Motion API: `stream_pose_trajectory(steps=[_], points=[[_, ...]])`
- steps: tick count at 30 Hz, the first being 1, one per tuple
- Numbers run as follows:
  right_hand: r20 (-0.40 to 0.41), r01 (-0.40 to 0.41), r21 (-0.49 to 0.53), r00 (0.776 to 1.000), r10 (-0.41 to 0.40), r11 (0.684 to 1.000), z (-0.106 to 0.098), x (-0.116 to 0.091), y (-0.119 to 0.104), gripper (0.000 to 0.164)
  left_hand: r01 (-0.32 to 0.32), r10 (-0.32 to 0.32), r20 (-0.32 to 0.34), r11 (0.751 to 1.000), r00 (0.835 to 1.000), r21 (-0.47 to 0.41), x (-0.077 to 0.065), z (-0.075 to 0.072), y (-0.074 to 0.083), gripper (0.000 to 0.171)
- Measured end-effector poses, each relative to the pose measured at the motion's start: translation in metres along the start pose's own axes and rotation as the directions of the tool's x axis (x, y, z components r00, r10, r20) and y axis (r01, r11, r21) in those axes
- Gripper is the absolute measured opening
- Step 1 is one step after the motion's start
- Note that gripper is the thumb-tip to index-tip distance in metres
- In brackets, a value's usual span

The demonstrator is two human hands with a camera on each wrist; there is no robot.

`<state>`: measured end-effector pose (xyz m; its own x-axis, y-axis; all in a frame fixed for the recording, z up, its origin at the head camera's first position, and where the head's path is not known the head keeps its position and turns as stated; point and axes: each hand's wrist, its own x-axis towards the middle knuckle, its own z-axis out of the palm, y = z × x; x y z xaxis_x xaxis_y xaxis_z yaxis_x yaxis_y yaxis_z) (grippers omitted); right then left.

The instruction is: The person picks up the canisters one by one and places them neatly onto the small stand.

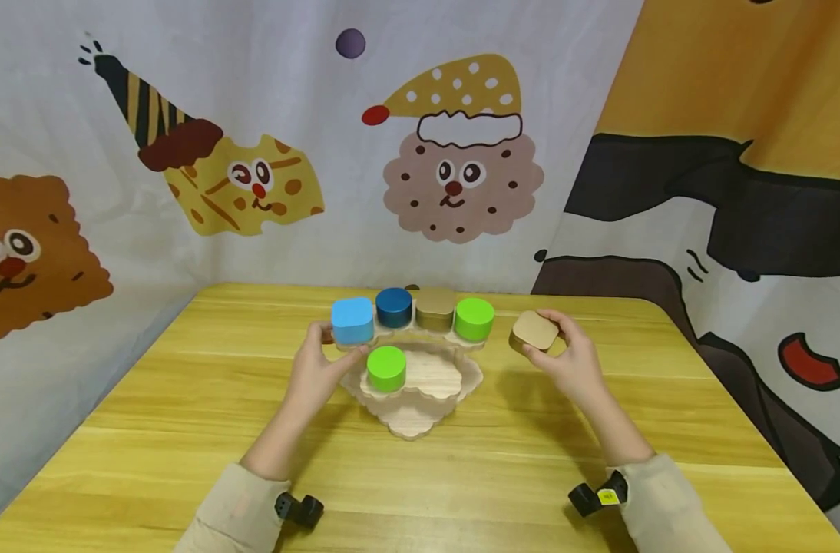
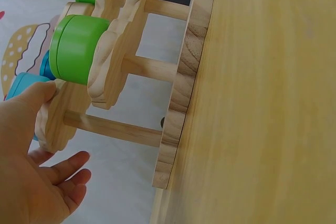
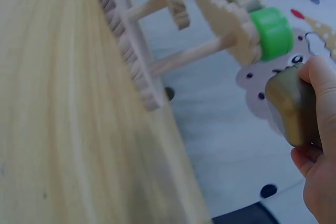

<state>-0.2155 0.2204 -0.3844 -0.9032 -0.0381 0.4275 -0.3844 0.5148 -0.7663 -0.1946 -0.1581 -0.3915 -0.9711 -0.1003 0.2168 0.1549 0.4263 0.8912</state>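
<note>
A tiered wooden stand (image 1: 411,415) with scalloped edges and thin posts stands at the table's middle. My left hand (image 1: 314,367) pinches the left end of its upper shelf (image 2: 79,96), thumb on top beside a light blue rounded-square tin (image 1: 352,321). That shelf also bears a dark blue round tin (image 1: 394,307), a gold tin (image 1: 435,309) and a green round tin (image 1: 474,319). Another green tin (image 1: 386,369) sits on the left of the lower shelf (image 1: 434,375). Right of the stand, my right hand (image 1: 577,367) holds a gold rounded-square tin (image 1: 534,330) above the table, between thumb and fingers.
The wooden table (image 1: 420,491) reaches back to a hanging cloth (image 1: 268,46) printed with cartoon biscuits. Small black cameras (image 1: 299,510) are strapped on both wrists, at the ends of the beige sleeves (image 1: 669,507).
</note>
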Motion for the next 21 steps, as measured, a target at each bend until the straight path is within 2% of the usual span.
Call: stream_pose_trajectory(steps=[10, 21], points=[[-0.033, 0.073, 0.069, 0.997, -0.070, 0.995, -0.005, -0.007, -0.039, 0.056, 0.010, -0.011, 0.004, 1.000, 1.000, 0.005, 0.001, 0.000, -0.003, 0.071], [-0.030, 0.169, 0.123, 0.986, -0.167, 0.978, 0.004, -0.018, -0.067, 0.059, 0.013, -0.013, 0.005, 1.000, 1.000, 0.005, 0.000, 0.000, -0.002, 0.069]])
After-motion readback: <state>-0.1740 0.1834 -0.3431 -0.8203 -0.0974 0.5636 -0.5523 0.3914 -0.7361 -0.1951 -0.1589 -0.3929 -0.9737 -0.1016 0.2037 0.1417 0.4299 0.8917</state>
